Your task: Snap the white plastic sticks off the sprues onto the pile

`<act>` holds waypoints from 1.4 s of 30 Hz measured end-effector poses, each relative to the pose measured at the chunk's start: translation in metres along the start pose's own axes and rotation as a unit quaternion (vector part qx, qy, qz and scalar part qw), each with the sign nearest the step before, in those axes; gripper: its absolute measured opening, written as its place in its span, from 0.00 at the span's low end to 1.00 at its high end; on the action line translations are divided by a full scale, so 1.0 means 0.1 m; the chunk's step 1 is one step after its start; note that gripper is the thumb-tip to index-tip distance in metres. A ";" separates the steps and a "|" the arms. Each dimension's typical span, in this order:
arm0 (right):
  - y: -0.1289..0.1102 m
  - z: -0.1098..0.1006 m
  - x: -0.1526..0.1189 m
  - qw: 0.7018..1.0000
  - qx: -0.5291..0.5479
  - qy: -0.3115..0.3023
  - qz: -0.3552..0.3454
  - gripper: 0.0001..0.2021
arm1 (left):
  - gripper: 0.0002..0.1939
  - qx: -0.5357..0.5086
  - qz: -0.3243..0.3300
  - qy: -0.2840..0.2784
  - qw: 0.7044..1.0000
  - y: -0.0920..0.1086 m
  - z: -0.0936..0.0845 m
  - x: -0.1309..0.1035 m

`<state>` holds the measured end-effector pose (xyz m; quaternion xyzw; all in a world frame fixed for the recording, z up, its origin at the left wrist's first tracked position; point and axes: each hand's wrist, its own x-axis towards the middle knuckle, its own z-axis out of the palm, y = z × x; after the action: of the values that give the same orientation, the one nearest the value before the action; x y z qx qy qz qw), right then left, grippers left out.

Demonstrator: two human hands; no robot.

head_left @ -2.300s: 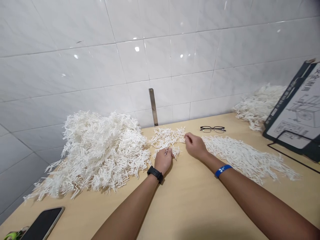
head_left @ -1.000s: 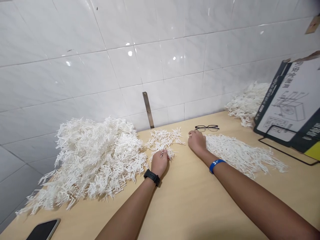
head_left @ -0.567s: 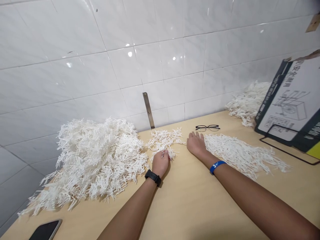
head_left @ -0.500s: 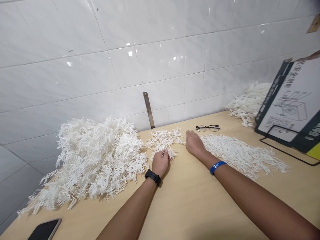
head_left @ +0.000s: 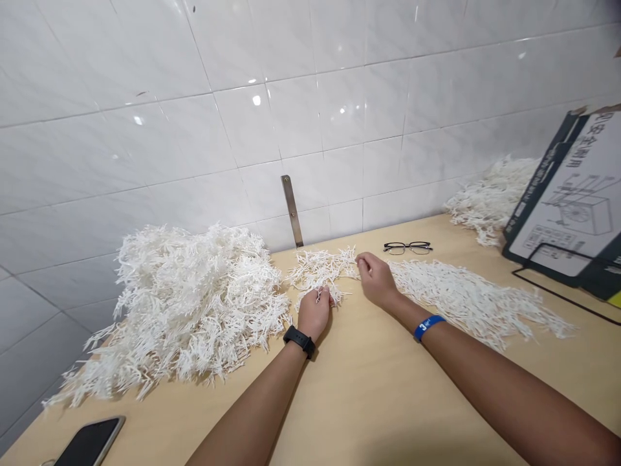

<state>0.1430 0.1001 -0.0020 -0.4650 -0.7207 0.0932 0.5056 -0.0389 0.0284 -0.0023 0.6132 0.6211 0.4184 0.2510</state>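
Observation:
My left hand [head_left: 314, 312], with a black watch band at the wrist, is closed in a pinch on white branching strands at the near edge of a small loose cluster [head_left: 320, 266]. My right hand [head_left: 376, 278], wearing a blue wristband, is closed at the cluster's right edge; its fingertips meet there, and what they pinch is too small to make out. A big tangled heap of white strands [head_left: 194, 304] rises left of my left hand. Beyond my right wrist, a flatter bundle of strands [head_left: 466, 294] lies combed out toward the right.
Eyeglasses [head_left: 407, 248] lie behind the flat bundle. At the right stand a printed box [head_left: 567, 200] and a black wire frame [head_left: 567, 294], with more white strands [head_left: 490, 194] behind. A phone [head_left: 90, 443] lies at front left. A metal bracket [head_left: 292, 210] is against the tiled wall.
My right hand has turned, its fingers now curled into a pinch by the cluster's right edge. My left hand keeps its pinch nearly in place. The view has shifted slightly.

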 end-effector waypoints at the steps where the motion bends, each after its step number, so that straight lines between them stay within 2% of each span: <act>1: -0.07 0.00 -0.03 0.999 0.012 -0.033 -0.025 0.14 | 0.22 -0.012 0.004 0.000 1.000 0.00 0.00 0.00; 4: -0.22 0.01 -0.09 0.984 0.022 -0.152 -0.087 0.13 | 0.21 -0.036 0.015 -0.006 0.999 0.01 -0.01 0.00; 7: -0.28 0.02 -0.10 0.966 0.004 -0.236 -0.105 0.10 | 0.22 -0.033 0.024 -0.008 0.999 0.03 -0.02 -0.02; 10: -0.27 0.05 -0.10 0.955 -0.023 -0.274 -0.109 0.11 | 0.20 -0.024 0.014 0.001 1.000 0.04 -0.03 -0.02; 13: -0.24 0.07 -0.10 0.949 -0.038 -0.282 -0.137 0.13 | 0.20 -0.032 0.009 0.005 0.999 0.02 -0.02 -0.01; 17: -0.18 0.09 -0.10 0.950 -0.015 -0.270 -0.155 0.16 | 0.20 -0.063 0.002 0.010 0.998 -0.02 0.00 0.01; 22: -0.10 0.12 -0.06 0.969 0.035 -0.224 -0.095 0.16 | 0.21 -0.128 -0.027 0.029 0.991 -0.03 0.03 0.02; 26: -0.11 0.17 -0.05 0.983 0.036 -0.176 -0.039 0.16 | 0.21 -0.116 -0.015 0.014 0.993 -0.04 0.05 0.01; 30: -0.14 0.19 -0.05 0.993 0.010 -0.120 -0.017 0.14 | 0.21 -0.104 -0.008 0.012 0.994 -0.04 0.05 0.01; 33: -0.06 0.10 -0.01 0.997 -0.011 -0.045 0.062 0.12 | 0.22 -0.122 -0.027 0.046 0.991 -0.07 0.04 0.03; 36: 0.09 -0.06 0.07 0.987 -0.067 0.023 0.147 0.13 | 0.22 -0.141 -0.049 0.061 0.987 -0.10 0.04 0.06; 38: 0.17 -0.14 0.12 0.976 -0.125 0.028 0.175 0.14 | 0.22 -0.144 -0.049 0.054 0.987 -0.11 0.05 0.07; 42: 0.23 -0.16 0.17 0.953 -0.217 -0.020 0.211 0.15 | 0.22 -0.136 -0.037 0.053 0.989 -0.11 0.06 0.07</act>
<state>0.1685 0.1205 0.0031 -0.7035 -0.6186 0.0483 0.3466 -0.0414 0.0375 -0.0134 0.5269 0.5931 0.5214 0.3144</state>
